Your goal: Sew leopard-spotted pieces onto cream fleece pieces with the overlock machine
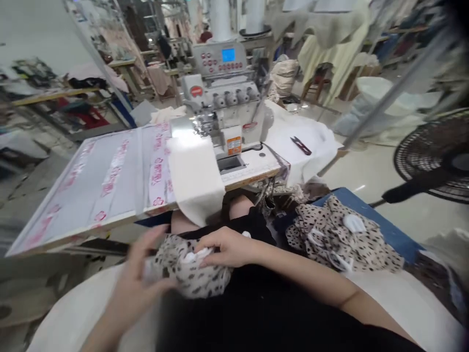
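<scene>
A bunched piece of beige fabric with dark spots [200, 281] lies on my lap, with some white material gathered at its top. My right hand [229, 247] grips that fabric, thumb and fingers pinched at the white part. Beside its left edge is my left hand [141, 278], blurred by motion, its thumb and fingers spread apart. Whether the left fingertips touch the cloth cannot be made out. In front of me stands a sewing machine [232, 105] with a small lit blue screen. White cloth [196, 171] drapes over the table edge at its left.
Dark-handled thread snips [301, 145] lie on white cloth right of the machine. More spotted fabric [344, 234] is heaped on a blue surface [395, 242] to my right. A black fan [436, 161] stands beyond it. The taped table top [98, 171] extends left.
</scene>
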Demonstrator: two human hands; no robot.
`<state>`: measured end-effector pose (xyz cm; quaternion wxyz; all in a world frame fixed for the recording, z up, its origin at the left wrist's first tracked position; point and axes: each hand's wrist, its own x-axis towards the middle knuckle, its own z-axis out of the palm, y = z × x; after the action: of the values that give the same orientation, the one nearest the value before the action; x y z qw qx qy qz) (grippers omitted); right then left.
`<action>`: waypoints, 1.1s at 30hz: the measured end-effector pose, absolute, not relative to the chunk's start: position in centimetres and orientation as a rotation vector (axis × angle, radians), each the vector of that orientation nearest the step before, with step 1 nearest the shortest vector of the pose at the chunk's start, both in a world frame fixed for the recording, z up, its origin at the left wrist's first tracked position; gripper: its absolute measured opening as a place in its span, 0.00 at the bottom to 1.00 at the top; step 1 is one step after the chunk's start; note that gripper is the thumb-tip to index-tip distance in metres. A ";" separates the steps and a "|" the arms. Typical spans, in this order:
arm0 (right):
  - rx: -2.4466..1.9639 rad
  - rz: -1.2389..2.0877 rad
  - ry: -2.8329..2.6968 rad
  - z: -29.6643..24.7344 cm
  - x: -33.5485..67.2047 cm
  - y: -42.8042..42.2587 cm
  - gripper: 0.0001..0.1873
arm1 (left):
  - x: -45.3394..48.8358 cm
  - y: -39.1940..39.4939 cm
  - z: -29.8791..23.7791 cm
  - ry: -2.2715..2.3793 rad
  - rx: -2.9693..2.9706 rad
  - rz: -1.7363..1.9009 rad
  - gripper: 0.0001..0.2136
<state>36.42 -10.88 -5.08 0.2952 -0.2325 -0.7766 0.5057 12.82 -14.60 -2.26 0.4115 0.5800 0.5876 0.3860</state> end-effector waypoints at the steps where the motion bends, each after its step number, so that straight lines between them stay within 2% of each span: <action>1: -0.605 1.341 -2.114 -4.9 35.9 -10.7 0.13 | 13.2 -14.4 -2.7 1.424 1.506 0.815 0.28; 3: -0.650 1.341 -2.207 -4.6 35.4 -10.2 0.14 | 13.3 -13.7 -3.2 1.320 1.567 0.572 0.15; 5: -0.774 1.343 -2.316 -4.8 35.5 -9.5 0.13 | 12.2 -12.9 -3.0 1.333 1.680 0.571 0.09; 8: -0.954 1.217 -2.471 -5.5 36.0 -8.7 0.09 | 9.6 -12.2 -1.7 1.543 1.757 0.882 0.13; 11: -0.986 0.835 -2.431 -5.2 35.9 -8.3 0.04 | 7.6 -12.6 -0.8 1.689 1.588 1.206 0.11; 14: -0.879 0.569 -2.353 -4.5 35.4 -8.4 0.12 | 6.8 -13.6 -2.3 1.665 1.711 1.336 0.11; 16: -0.783 0.574 -2.405 -5.0 35.1 -8.7 0.16 | 6.5 -14.4 -5.0 1.613 1.841 1.209 0.14; 19: -0.679 0.824 -2.466 -8.4 35.0 -9.6 0.18 | 5.8 -16.4 -10.1 1.573 1.826 0.840 0.17; 21: -0.779 1.174 -2.270 -11.8 35.4 -10.5 0.16 | 5.5 -18.5 -12.9 1.590 1.719 0.735 0.18; 24: -1.186 1.701 -1.479 -16.7 36.5 -12.0 0.10 | 5.6 -22.3 -14.8 1.763 1.570 0.856 0.17; 26: -1.343 1.878 -1.111 -18.7 37.0 -12.8 0.11 | 6.0 -24.3 -15.0 1.987 1.407 0.976 0.14; 29: -1.363 2.125 -0.915 -19.7 36.9 -13.5 0.18 | 7.0 -25.3 -14.8 2.152 0.783 0.988 0.14; 33: -1.282 2.328 -0.585 -19.3 35.4 -13.2 0.17 | 8.5 -23.8 -15.3 1.657 -0.064 0.890 0.18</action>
<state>35.36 -13.18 -19.31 0.2085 -0.4608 -0.2101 0.8367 8.48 -23.83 -15.28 0.5888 -0.0273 0.7116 0.3823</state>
